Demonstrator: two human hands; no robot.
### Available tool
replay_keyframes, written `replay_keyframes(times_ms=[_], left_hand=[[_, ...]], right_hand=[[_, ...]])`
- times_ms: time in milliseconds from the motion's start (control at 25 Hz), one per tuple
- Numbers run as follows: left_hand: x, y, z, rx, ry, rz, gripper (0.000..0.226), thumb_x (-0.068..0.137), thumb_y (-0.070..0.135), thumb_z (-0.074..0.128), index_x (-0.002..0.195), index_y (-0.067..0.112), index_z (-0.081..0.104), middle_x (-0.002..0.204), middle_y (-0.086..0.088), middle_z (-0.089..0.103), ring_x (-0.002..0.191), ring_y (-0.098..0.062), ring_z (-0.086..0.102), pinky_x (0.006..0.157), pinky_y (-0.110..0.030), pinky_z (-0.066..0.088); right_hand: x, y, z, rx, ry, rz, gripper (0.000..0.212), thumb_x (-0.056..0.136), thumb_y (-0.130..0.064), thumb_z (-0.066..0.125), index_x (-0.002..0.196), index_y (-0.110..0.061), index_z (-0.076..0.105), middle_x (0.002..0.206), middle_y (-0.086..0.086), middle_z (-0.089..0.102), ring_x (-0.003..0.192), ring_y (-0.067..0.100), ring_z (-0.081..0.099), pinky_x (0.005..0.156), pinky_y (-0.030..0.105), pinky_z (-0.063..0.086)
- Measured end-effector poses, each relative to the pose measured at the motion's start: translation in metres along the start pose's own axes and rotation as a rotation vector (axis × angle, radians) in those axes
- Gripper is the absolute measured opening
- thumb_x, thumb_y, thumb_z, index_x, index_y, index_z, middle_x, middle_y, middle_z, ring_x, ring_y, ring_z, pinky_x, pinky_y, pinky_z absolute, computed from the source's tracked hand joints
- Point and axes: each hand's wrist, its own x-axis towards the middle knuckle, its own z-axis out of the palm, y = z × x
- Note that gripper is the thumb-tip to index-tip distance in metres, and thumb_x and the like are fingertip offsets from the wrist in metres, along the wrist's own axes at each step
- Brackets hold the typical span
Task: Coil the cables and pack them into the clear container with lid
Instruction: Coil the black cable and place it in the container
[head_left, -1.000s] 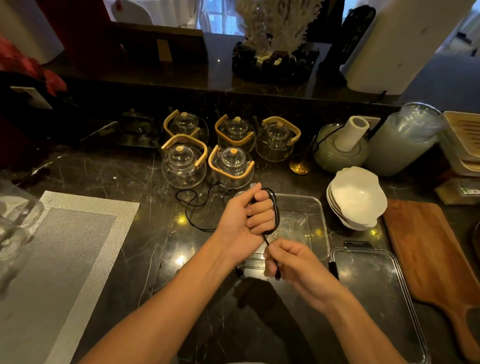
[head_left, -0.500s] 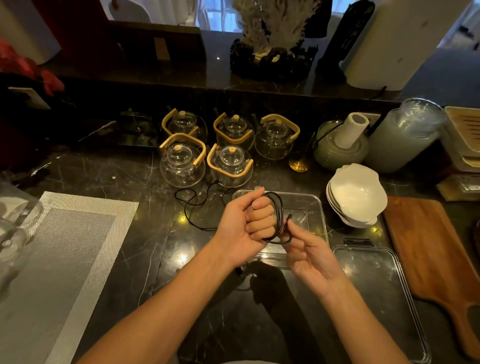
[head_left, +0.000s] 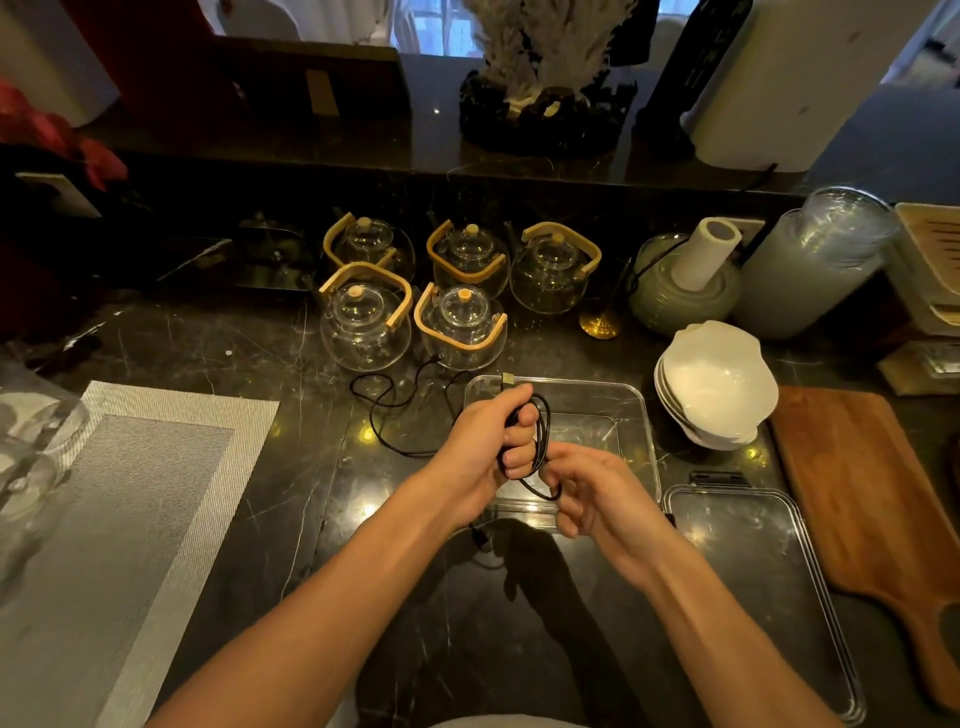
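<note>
Bare dark counter (head_left: 467, 649) lies nearest, between the grey mat (head_left: 130, 493) and the lid (head_left: 753, 571). Above the clear container (head_left: 597, 405), the left hand (head_left: 478, 452) grips the thin black cable (head_left: 540, 441) in loops. The right hand (head_left: 597, 493) pinches its low loop.

Over the dark marble table (head_left: 260, 358), the left hand (head_left: 483, 447) grips a coiled black cable (head_left: 540, 441), its plug end poking up above the fist, while the right hand (head_left: 592, 493) pinches the coil's lowest loop. Both hands hover above the clear container (head_left: 631, 410), whose lid (head_left: 753, 577) lies just to its right. A second black cable (head_left: 387, 410) trails loose before five glass teapots (head_left: 460, 327), near stacked white bowls (head_left: 717, 384) and a wooden board (head_left: 872, 499).
</note>
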Motion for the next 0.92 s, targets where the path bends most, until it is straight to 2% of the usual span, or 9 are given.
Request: replay_keyframes(times_ms=[120,240,360,480,560,640,720,840,920], left_hand=[[-0.004,-0.004,0.004,0.178,0.119,0.086,0.040,0.103,0.035,0.050,0.066,0.020,0.051,0.052,0.005,0.030,0.042,-0.012,0.036,0.044,-0.023,0.032],[-0.005,-0.008,0.003,0.370,0.235,0.174,0.037,0.103,0.035,0.050,0.070,0.019,0.052,0.048,0.007,0.035,0.044,-0.011,0.041,0.049,-0.024,0.039],[0.001,-0.013,0.001,0.434,0.309,0.175,0.036,0.104,0.038,0.049,0.075,0.016,0.053,0.045,0.012,0.041,0.042,-0.007,0.041,0.046,-0.023,0.039],[0.008,-0.017,0.000,0.447,0.365,0.152,0.036,0.103,0.041,0.050,0.076,0.017,0.055,0.048,0.013,0.048,0.042,-0.005,0.045,0.045,-0.022,0.040],[0.013,-0.019,-0.003,0.417,0.341,0.096,0.036,0.103,0.040,0.050,0.075,0.018,0.052,0.051,0.010,0.049,0.041,-0.005,0.043,0.045,-0.021,0.037],[0.015,-0.021,-0.005,0.392,0.284,0.046,0.037,0.104,0.039,0.049,0.074,0.018,0.050,0.047,0.012,0.051,0.038,-0.003,0.043,0.043,-0.020,0.036],[0.018,-0.022,-0.005,0.323,0.244,-0.002,0.036,0.106,0.036,0.046,0.076,0.017,0.053,0.041,0.011,0.052,0.034,-0.001,0.045,0.040,-0.018,0.034],[0.021,-0.022,-0.007,0.220,0.202,-0.077,0.033,0.107,0.034,0.046,0.084,0.013,0.057,0.039,0.008,0.050,0.033,-0.001,0.043,0.038,-0.017,0.033],[0.022,-0.024,-0.011,0.167,0.187,-0.112,0.034,0.106,0.034,0.047,0.079,0.015,0.053,0.043,0.010,0.042,0.037,-0.004,0.036,0.039,-0.018,0.032]], right_hand=[[0.000,0.001,0.004,-0.002,0.022,-0.028,0.018,0.091,-0.025,0.064,0.100,-0.010,0.063,0.073,0.000,0.048,0.052,0.009,0.035,0.044,0.024,0.038],[0.001,0.002,0.006,-0.079,0.064,-0.058,0.014,0.096,-0.023,0.066,0.093,-0.010,0.061,0.072,0.000,0.047,0.052,0.009,0.038,0.045,0.024,0.037],[0.003,0.006,0.008,-0.284,0.082,-0.111,0.021,0.095,-0.024,0.069,0.103,-0.004,0.067,0.082,0.002,0.064,0.054,0.007,0.047,0.047,0.026,0.039],[0.005,0.007,0.011,-0.183,0.059,-0.113,0.018,0.095,-0.019,0.069,0.111,-0.011,0.072,0.093,0.001,0.076,0.059,0.008,0.053,0.047,0.025,0.038],[0.008,0.008,0.011,-0.206,0.057,-0.117,0.016,0.093,-0.015,0.070,0.109,-0.015,0.073,0.092,0.001,0.078,0.062,0.006,0.060,0.046,0.024,0.038],[0.013,0.010,0.016,-0.254,0.116,-0.129,0.013,0.091,-0.010,0.068,0.100,-0.017,0.074,0.084,0.000,0.078,0.057,0.003,0.060,0.044,0.020,0.038],[0.019,0.014,0.022,-0.329,0.227,-0.159,0.017,0.091,-0.004,0.063,0.095,-0.018,0.072,0.078,-0.003,0.077,0.057,0.003,0.065,0.049,0.019,0.047],[0.025,0.019,0.025,-0.613,0.438,-0.247,0.019,0.091,-0.013,0.064,0.107,-0.022,0.058,0.084,-0.002,0.073,0.075,0.010,0.070,0.066,0.034,0.058],[0.024,0.023,0.023,-0.853,0.512,-0.357,0.029,0.094,-0.020,0.065,0.115,-0.026,0.047,0.082,-0.006,0.069,0.069,0.009,0.067,0.056,0.028,0.052]])
